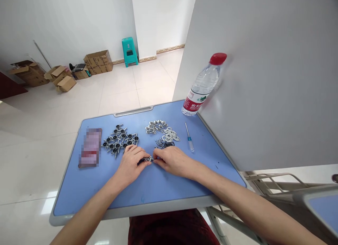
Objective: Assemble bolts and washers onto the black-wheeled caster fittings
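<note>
My left hand (131, 163) is closed on a small metal part (149, 158) with a black section, held just above the near middle of the blue table. Against the right end of that part, my right hand (171, 160) has its thumb and fingers pinched together. Its fingertips hide much of that end. Several metal fittings with round black centres (123, 136) lie in a group beyond my left hand. Past my right hand are flat metal plates (171, 135), small bent metal pieces (156, 126), tiny screws (159, 143) and black rings (169, 144).
A screwdriver (189, 139) with a clear blue handle lies at the right. A red-capped water bottle (199, 90) stands at the table's far right corner by a grey panel (264, 79). On the left lies a blurred-out phone-shaped object (91, 146). Cardboard boxes (99, 62) and a green stool (129, 51) stand beyond.
</note>
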The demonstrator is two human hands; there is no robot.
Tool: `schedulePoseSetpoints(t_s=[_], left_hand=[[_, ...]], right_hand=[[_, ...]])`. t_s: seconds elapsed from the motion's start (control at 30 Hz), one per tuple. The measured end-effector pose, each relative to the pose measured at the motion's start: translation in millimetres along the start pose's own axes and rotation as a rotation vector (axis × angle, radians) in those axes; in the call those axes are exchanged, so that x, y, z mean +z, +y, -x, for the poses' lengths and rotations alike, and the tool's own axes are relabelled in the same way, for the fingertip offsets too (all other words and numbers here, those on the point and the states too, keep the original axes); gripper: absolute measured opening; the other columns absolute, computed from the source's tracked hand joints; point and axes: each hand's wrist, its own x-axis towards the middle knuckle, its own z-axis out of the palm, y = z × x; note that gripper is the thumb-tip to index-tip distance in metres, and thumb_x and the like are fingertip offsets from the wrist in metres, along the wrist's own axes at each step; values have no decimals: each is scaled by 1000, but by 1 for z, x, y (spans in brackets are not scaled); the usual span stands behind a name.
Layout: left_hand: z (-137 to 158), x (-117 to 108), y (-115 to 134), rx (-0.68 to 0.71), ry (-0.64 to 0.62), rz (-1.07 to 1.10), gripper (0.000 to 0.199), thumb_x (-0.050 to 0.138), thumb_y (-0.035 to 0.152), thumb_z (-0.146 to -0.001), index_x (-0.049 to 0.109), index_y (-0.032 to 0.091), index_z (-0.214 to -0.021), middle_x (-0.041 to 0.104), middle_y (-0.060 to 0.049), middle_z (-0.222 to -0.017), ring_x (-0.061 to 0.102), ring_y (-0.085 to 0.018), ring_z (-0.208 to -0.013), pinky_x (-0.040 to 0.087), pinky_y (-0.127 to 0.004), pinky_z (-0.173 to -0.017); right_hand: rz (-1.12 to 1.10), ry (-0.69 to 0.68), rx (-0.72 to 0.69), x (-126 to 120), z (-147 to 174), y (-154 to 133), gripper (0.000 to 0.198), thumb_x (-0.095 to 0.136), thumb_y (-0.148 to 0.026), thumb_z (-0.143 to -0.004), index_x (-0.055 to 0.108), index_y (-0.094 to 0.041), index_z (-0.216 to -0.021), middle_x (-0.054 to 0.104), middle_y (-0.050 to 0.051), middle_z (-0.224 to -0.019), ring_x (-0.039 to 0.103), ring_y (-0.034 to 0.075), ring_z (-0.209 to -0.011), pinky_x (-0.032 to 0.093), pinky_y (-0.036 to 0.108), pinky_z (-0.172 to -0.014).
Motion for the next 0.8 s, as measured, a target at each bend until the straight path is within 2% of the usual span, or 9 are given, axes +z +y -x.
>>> schedulePoseSetpoints(t_s=[0.27,0.33,0.4,0.47,0.53,0.63,0.8], left_hand=[[0,2,-2,-47,-37,64,8,63,29,-90,63,21,-90,66,1,-83,57,-18,-81,38,-36,-83],[1,3,-2,-65,-45,69,8,64,28,-90,62,20,-89,65,1,-84,57,-18,-82,38,-35,-81],[2,3,-2,-79,-53,74,8,64,27,-89,62,20,-89,64,1,-84,56,-19,-83,37,-35,-81],[2,4,-1,-86,-58,77,7,65,26,-89,61,21,-89,63,2,-84,55,-18,-82,37,-35,-82],[2,4,-2,-89,-63,79,7,66,24,-88,61,20,-90,62,2,-83,55,-18,-82,37,-34,-82],[2,4,-2,-88,-67,80,8,68,21,-86,61,20,-90,61,3,-83,54,-17,-81,36,-34,-82],[2,4,-1,-107,-80,74,7,67,21,-86,61,20,-90,62,2,-84,54,-18,-83,35,-34,-83]], right_hand=[[-75,-20,39,1,-3,3,6,61,-14,-87,61,-18,-83,61,-1,-64,54,14,-59,23,25,-53],[-178,-4,76,-2,-3,5,5,59,-16,-88,59,-18,-84,60,-1,-65,52,13,-59,28,24,-55],[-338,81,108,-6,-1,9,8,54,-22,-93,56,-19,-86,59,-2,-69,52,13,-61,34,24,-58],[-501,179,127,-11,1,12,12,46,-28,-96,54,-20,-92,59,-1,-75,53,14,-67,40,25,-62],[-627,217,128,-14,2,14,16,40,-31,-98,52,-20,-103,57,-1,-78,54,14,-69,43,27,-63],[-690,268,75,-14,2,13,23,35,-27,-98,47,-20,-116,56,0,-81,53,14,-67,46,28,-64],[-528,450,-167,-6,-2,4,26,34,-18,-98,42,-22,-123,54,2,-86,54,15,-74,48,30,-70]])
